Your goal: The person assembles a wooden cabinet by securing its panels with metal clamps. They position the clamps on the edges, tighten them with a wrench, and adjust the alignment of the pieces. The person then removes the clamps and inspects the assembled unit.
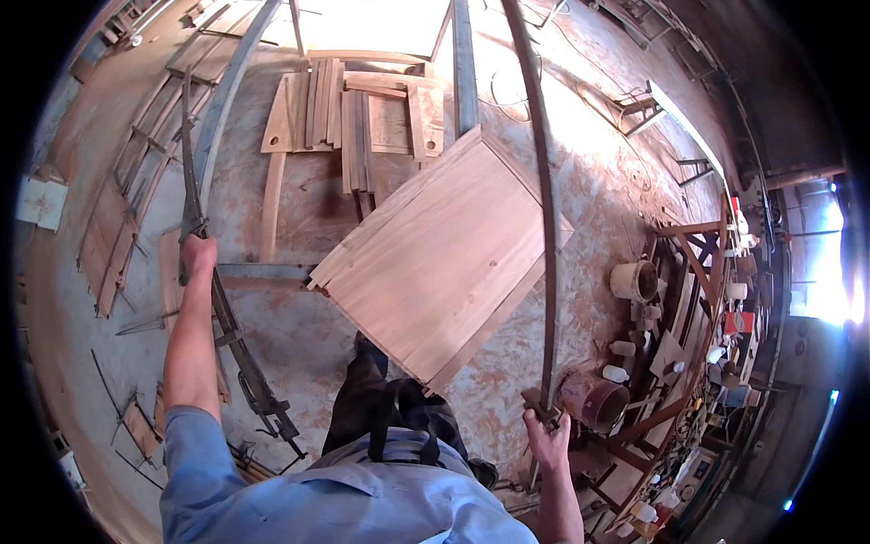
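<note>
A long dark metal bar clamp (234,331) hangs at my left side, with the fingers of my left hand (198,257) wrapped round its bar. Its screw end points down toward the floor. My right hand (549,442) is closed on the near end of a second bar clamp (546,272), whose bar stretches away and up past the top edge. Between the two lies a pale wooden panel (435,263), turned at an angle, its far corner by a blue-grey steel rail (465,72). The right bar passes in front of the panel's right corner; whether they touch, I cannot tell.
Beyond the panel, wooden boards and frame parts (353,109) lie stacked across the rails. A steel crossbar (263,271) runs left of the panel. At right stand a dirty bucket (633,282), a reddish tub (598,402) and a cluttered rack (698,363). More boards (113,236) lie left.
</note>
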Demonstrator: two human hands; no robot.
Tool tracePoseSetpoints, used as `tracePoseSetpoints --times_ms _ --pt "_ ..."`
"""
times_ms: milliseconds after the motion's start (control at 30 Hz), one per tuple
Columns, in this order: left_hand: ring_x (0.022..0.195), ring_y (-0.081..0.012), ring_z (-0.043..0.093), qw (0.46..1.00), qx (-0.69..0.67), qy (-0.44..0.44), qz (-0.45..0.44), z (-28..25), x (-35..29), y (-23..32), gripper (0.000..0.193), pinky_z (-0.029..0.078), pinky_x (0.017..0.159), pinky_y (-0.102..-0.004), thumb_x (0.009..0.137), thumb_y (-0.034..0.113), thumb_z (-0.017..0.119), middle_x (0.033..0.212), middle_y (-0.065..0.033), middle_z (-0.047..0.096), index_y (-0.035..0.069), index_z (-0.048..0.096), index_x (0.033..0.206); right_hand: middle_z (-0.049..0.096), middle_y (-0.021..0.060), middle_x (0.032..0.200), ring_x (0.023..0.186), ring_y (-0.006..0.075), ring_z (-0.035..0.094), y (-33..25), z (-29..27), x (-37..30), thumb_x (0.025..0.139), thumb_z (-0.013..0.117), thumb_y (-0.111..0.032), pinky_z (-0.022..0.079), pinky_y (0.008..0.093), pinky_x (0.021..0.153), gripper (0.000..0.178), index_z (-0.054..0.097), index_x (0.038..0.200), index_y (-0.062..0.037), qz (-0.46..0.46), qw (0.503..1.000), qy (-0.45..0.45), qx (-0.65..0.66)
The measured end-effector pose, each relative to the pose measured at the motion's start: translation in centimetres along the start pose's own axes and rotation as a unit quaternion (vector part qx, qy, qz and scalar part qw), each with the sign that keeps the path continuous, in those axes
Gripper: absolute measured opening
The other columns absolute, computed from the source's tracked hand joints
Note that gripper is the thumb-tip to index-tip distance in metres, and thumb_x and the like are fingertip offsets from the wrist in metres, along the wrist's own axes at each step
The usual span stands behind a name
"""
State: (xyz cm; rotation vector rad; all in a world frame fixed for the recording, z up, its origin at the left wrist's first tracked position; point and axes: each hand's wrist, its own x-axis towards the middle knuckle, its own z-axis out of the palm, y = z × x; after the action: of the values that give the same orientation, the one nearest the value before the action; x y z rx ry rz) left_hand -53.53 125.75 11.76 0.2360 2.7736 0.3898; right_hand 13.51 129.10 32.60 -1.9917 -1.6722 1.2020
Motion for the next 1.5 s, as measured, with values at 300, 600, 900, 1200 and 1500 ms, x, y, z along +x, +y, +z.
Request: tracePoseSetpoints --times_ms 300,600,900,1200,1500 --pt "0.107 -0.0421 0.059 0.993 0.115 0.005 0.027 1.2 -1.8 2.3 0.04 0.048 0.089 -0.0497 0.079 0.026 0.057 0.113 -0.0259 0.062 -0.003 0.063 0.106 0.065 0.0092 0.065 0.061 0.0101 0.059 -2.9 1.9 4.1 0.081 0.073 -0.021 0.049 0.0292 0.061 0.024 0.068 0.09 -0.0001 -0.03 0.996 -0.041 -0.074" --pt "0.105 -0.0415 0.06 0.992 0.124 -0.017 0.036 2.6 0.0 1.7 0.047 0.048 0.089 -0.0479 0.078 0.035 0.058 0.109 -0.0249 0.064 -0.002 0.065 0.106 0.066 0.0176 0.071 0.069 0.0343 0.066 -4.3 3.0 6.0 0.081 0.073 -0.035 0.052 0.0376 0.064 0.035 0.065 0.086 -0.0013 -0.064 0.99 -0.061 -0.109" --pt "0.104 -0.0284 0.061 0.962 -0.038 0.016 0.27 -0.8 -6.7 -0.2 0.046 0.046 0.089 -0.0376 0.09 0.029 0.057 0.116 -0.0158 0.063 -0.002 0.055 0.124 0.061 0.0226 0.069 0.071 0.0426 0.061 -4.7 5.4 9.6 0.082 0.067 -0.029 0.05 0.0485 0.062 0.03 0.056 0.082 -0.0008 -0.136 0.974 -0.08 -0.164" --pt "0.12 -0.0254 0.052 0.654 -0.452 -0.583 0.17 5.4 -44.1 12.7 0.07 0.045 0.098 -0.0409 0.091 0.036 0.064 0.137 -0.015 0.046 0.002 0.031 0.143 0.066 0.0187 0.081 0.076 0.0366 0.067 -4.6 7.5 11.8 0.084 0.053 -0.015 0.054 0.0451 0.065 0.014 0.054 0.089 -0.0018 -0.255 0.943 -0.178 -0.119" --pt "0.124 -0.0395 0.044 0.796 0.24 -0.329 0.448 4.2 -43.1 -4.0 0.055 0.034 0.106 -0.0488 0.077 0.035 0.069 0.125 -0.0147 0.058 0.011 0.056 0.125 0.063 0.0197 0.078 0.074 0.0407 0.064 0.4 1.7 10.6 0.08 0.057 -0.012 0.051 0.0496 0.061 0.01 0.054 0.086 -0.0052 -0.286 0.931 -0.171 -0.15"
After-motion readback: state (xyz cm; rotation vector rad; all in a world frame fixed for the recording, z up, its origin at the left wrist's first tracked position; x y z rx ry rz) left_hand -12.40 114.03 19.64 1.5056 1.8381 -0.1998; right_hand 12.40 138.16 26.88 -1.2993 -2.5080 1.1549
